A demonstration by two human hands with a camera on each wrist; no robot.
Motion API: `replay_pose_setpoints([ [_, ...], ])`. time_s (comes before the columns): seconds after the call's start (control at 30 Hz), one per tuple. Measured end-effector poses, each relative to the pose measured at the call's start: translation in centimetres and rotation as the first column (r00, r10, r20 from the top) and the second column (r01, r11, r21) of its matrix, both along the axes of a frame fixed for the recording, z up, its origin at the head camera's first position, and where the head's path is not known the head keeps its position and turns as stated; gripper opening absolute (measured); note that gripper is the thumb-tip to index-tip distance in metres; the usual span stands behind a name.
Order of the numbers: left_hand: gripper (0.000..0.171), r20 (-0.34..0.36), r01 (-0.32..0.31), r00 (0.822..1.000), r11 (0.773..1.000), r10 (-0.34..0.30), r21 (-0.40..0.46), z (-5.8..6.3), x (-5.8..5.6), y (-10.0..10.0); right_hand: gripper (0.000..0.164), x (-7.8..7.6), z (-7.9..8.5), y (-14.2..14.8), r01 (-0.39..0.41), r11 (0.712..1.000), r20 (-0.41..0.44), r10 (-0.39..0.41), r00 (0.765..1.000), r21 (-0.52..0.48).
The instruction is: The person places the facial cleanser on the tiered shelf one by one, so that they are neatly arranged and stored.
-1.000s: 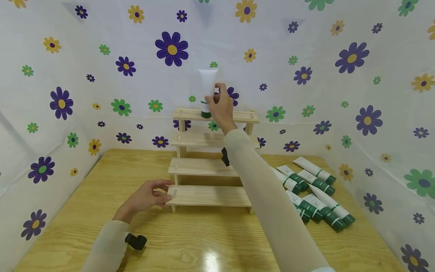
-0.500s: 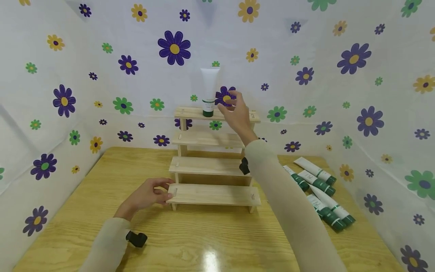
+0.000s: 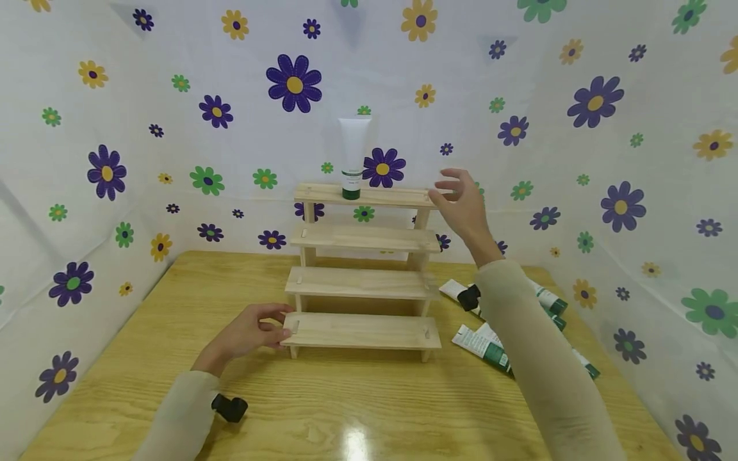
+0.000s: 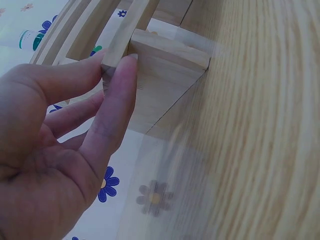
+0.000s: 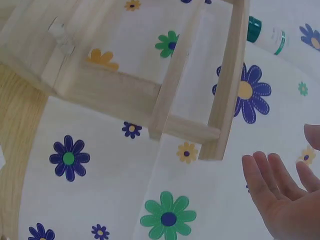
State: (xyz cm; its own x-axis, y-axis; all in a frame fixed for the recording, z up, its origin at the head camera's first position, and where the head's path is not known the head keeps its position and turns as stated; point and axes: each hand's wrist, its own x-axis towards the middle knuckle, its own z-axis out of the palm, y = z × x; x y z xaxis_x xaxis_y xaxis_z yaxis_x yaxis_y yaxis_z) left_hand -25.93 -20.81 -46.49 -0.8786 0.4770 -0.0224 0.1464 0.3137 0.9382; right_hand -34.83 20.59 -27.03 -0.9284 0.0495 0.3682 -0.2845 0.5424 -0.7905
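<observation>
A wooden four-step display rack [image 3: 357, 331] stands on the table. On its top step one white tube with a green cap [image 3: 353, 157] stands upright, cap down. My left hand [image 3: 245, 334] pinches the left end of the lowest step between thumb and fingers; the left wrist view shows the board's end [image 4: 117, 52] in that pinch. Beside the right end of the top step my right hand [image 3: 464, 208] hovers with loosely bent fingers and nothing in them. In the right wrist view the right hand [image 5: 287, 195] is apart from the rack.
Several white-and-green tubes [image 3: 483, 349] lie in a pile on the table right of the rack, partly hidden by my right sleeve [image 3: 542, 358]. A flowered cloth [image 3: 259, 141] hangs behind and at both sides. The table [image 3: 323, 410] is wood-grained.
My right hand has let go of the tube on the top step and moved right and slightly down. The tube stays standing there. My left hand keeps its place on the lowest step.
</observation>
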Motion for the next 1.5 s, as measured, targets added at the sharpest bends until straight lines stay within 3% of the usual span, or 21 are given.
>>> replay_pose_setpoints([
  [0.17, 0.060, -0.001, 0.003, 1.000, 1.000, -0.003, -0.002, 0.2, 0.1, 0.0, 0.053, 0.9, -0.7, 2.5, 0.031, 0.994, 0.032, -0.034, 0.999, 0.100],
  [0.63, 0.060, -0.002, -0.001, 1.000, 1.000, 0.001, -0.011, 0.2, 0.1, 0.1, 0.064, 1.8, -3.8, 6.7, -0.053, 0.963, 0.255, -0.017, 0.967, 0.266],
  [0.77, 0.060, 0.001, -0.002, 1.000, 1.000, 0.002, -0.006, 0.1, 0.1, 0.0, 0.067, 2.2, -4.8, 7.7, -0.080, 0.952, 0.323, -0.021, 0.946, 0.295],
  [0.93, 0.060, -0.001, -0.002, 1.000, 1.000, 0.002, -0.009, 0.0, 0.0, 0.0, 0.067, 2.6, -5.8, 8.9, -0.141, 0.919, 0.398, -0.018, 0.917, 0.368],
  [1.23, 0.059, 0.004, -0.009, 1.000, 1.000, 0.009, -0.011, -0.2, 0.1, 0.1, 0.054, 2.2, -8.3, 10.9, -0.253, 0.862, 0.497, 0.001, 0.868, 0.439],
  [1.5, 0.060, 0.012, -0.010, 1.000, 1.000, 0.010, -0.009, 0.2, 0.1, 0.2, 0.047, 2.3, -9.7, 11.6, -0.294, 0.836, 0.529, 0.004, 0.848, 0.464],
])
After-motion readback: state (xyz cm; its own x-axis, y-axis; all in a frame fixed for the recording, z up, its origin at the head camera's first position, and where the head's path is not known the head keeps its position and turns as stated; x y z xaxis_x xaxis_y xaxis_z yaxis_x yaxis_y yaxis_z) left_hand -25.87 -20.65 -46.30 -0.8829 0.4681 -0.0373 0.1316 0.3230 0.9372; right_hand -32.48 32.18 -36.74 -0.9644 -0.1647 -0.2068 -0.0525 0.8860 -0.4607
